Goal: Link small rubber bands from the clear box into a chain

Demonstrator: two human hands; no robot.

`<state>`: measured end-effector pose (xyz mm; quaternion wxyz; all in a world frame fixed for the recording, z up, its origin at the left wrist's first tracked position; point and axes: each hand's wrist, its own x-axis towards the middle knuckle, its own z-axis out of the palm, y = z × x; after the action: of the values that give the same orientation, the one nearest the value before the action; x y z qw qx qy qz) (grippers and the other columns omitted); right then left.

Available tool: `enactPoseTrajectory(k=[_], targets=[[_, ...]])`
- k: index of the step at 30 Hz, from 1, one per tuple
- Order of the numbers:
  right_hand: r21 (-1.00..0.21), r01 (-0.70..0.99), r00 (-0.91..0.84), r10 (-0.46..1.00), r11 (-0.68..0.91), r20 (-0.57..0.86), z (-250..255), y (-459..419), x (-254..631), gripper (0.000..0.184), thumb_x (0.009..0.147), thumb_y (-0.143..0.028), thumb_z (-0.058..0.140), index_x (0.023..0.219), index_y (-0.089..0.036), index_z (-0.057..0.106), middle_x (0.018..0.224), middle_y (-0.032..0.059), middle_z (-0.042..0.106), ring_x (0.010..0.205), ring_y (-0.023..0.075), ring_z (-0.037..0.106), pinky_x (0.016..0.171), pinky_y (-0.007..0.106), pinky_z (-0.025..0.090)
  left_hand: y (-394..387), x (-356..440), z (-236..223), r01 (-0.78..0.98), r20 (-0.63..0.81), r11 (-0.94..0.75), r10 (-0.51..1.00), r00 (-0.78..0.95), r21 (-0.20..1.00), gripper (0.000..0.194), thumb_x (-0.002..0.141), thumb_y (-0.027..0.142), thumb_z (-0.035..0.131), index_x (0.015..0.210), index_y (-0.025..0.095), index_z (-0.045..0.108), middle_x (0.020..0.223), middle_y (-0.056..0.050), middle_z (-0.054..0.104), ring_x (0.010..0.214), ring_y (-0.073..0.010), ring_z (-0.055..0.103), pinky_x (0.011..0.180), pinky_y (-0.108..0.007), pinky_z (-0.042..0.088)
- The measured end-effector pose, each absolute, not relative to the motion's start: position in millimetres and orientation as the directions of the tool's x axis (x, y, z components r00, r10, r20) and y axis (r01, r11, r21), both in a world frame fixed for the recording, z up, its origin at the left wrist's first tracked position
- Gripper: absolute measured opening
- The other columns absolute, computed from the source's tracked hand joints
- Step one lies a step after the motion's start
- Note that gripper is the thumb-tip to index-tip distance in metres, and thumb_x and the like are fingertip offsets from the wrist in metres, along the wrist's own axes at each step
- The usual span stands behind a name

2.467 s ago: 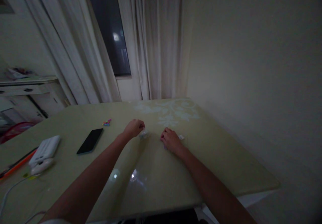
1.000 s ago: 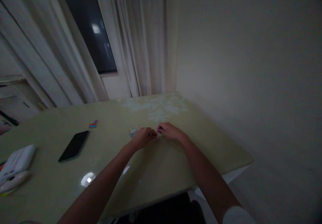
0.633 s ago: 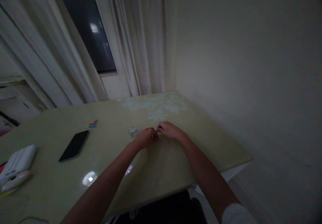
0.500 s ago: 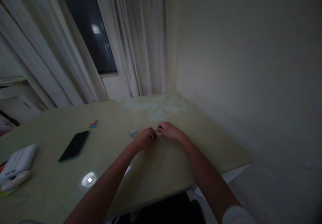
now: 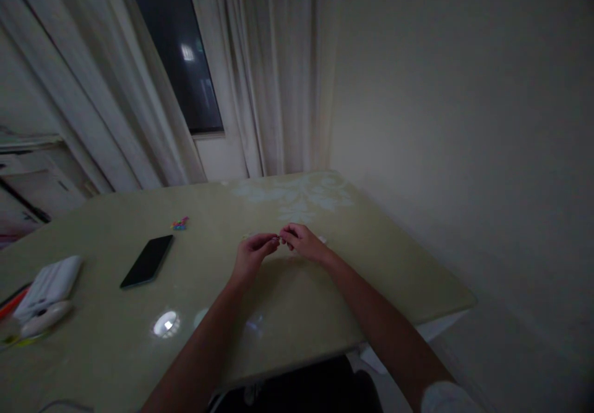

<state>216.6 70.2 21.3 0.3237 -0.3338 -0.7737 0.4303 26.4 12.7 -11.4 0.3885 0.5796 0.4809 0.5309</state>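
Both of my hands meet above the middle of the table [image 5: 334, 301], fingertips nearly touching. My left hand [image 5: 254, 253] is closed in a pinch around something small and dark that I cannot make out. From the other side, the bent fingers of my right hand [image 5: 301, 241] pinch at the same spot. A small whitish thing [image 5: 322, 239] shows just beyond the right wrist. The clear pile of small pieces by my left hand is now mostly covered by it.
A black phone [image 5: 147, 261] lies to the left, with a little heap of bright coloured pieces [image 5: 179, 223] behind it. Farther left are a white case-like object [image 5: 51, 285] and a rounded pale object [image 5: 46, 318]. A wall borders the right side; curtains [image 5: 278, 91] hang behind.
My hands have come together at the fingertips, and my left hand has shifted left over the clear pile. A whitish thing now shows beside my right wrist. The whole view has shifted slightly.
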Motion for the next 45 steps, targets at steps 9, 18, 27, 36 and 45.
enactPoseTrajectory(k=[9, 18, 27, 36, 45], targets=[[-0.865, 0.268, -0.543, 0.808, 0.424, 0.228, 21, 68, 210, 0.024, 0.103, -0.034, 0.052, 0.097, -0.016, 0.067, 0.083, 0.0015, 0.069, 0.066, 0.0118, 0.059, 0.063, 0.022, 0.048, 13, 30, -8, 0.065, 0.225, -0.219, 0.97, -0.097, 0.973, 0.023, 0.099, 0.034, 0.072, 0.111, 0.015, 0.071, 0.108, -0.006, 0.075, 0.095, -0.0205, 0.074, 0.088, -0.042, 0.062], [-0.647, 0.609, -0.552, 0.831, 0.458, 0.068, 24, 80, 244, 0.009, 0.079, -0.023, 0.086, 0.08, -0.017, 0.079, 0.076, 0.0039, 0.075, 0.069, 0.0152, 0.063, 0.067, 0.025, 0.043, 18, 24, -13, 0.001, 0.224, -0.229, 0.951, -0.212, 0.974, 0.023, 0.099, 0.034, 0.071, 0.11, 0.015, 0.071, 0.108, -0.006, 0.074, 0.095, -0.0201, 0.073, 0.086, -0.041, 0.062], [-0.436, 0.743, -0.586, 0.808, 0.508, -0.057, 24, 66, 237, 0.005, 0.082, -0.022, 0.077, 0.081, -0.02, 0.081, 0.086, 0.0091, 0.079, 0.073, 0.0197, 0.069, 0.062, 0.026, 0.042, 18, 21, -13, -0.004, 0.229, -0.237, 0.944, -0.239, 0.972, 0.023, 0.099, 0.034, 0.071, 0.112, 0.015, 0.071, 0.111, -0.006, 0.074, 0.097, -0.0206, 0.073, 0.087, -0.042, 0.062], [-0.314, 0.73, -0.646, 0.763, 0.608, -0.025, 22, 55, 229, 0.008, 0.083, -0.022, 0.071, 0.081, -0.017, 0.076, 0.093, 0.0156, 0.077, 0.084, 0.027, 0.071, 0.072, 0.031, 0.047, 22, 15, -10, -0.046, 0.244, -0.273, 0.912, -0.329, 0.961, 0.023, 0.099, 0.034, 0.071, 0.112, 0.015, 0.07, 0.109, -0.006, 0.074, 0.094, -0.0199, 0.073, 0.085, -0.041, 0.063], [-0.513, 0.597, -0.653, 0.745, 0.617, 0.137, 26, 61, 229, 0.01, 0.078, -0.013, 0.074, 0.08, -0.018, 0.065, 0.087, 0.0063, 0.072, 0.08, 0.0184, 0.061, 0.072, 0.027, 0.04, 30, -35, 23, 0.021, 0.302, -0.322, 0.862, -0.406, 0.947, 0.021, 0.098, 0.031, 0.073, 0.11, 0.014, 0.071, 0.11, -0.006, 0.074, 0.097, -0.0205, 0.073, 0.087, -0.042, 0.062]])
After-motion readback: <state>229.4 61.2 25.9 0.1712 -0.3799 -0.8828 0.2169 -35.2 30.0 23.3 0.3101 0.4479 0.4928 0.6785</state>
